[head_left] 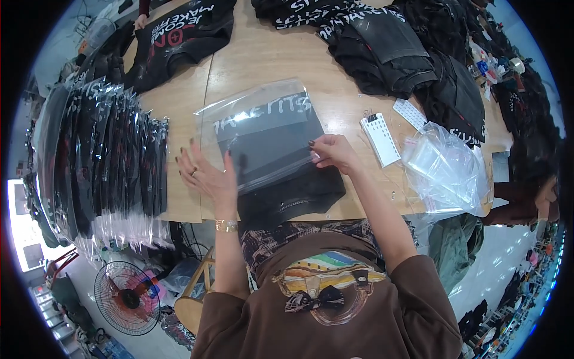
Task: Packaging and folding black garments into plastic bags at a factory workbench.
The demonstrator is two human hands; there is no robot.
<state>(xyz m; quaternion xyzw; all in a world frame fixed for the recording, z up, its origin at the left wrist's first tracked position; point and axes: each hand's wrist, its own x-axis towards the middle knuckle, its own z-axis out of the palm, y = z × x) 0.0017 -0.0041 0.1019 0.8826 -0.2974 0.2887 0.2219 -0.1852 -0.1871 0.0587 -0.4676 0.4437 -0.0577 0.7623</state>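
Observation:
A folded black garment (293, 200) with white lettering lies on the wooden table in front of me. Most of it is inside a clear plastic bag (251, 99), whose far end extends empty past the fabric; the near part of the garment sticks out of the bag toward me. My right hand (335, 152) pinches the bag's right edge near its opening between thumb and fingers. At the bag's left side, my left hand (209, 176) has its fingers spread and holds nothing. Whether its thumb touches the plastic is unclear.
A long row of bagged black garments (101, 155) stands at the left. Loose clear bags (445, 170) lie at the right beside white sheets of stickers (381, 139). Black garments (382, 54) are heaped at far right. Another person's hand (141, 22) rests by a dark shirt (179, 42) at far left.

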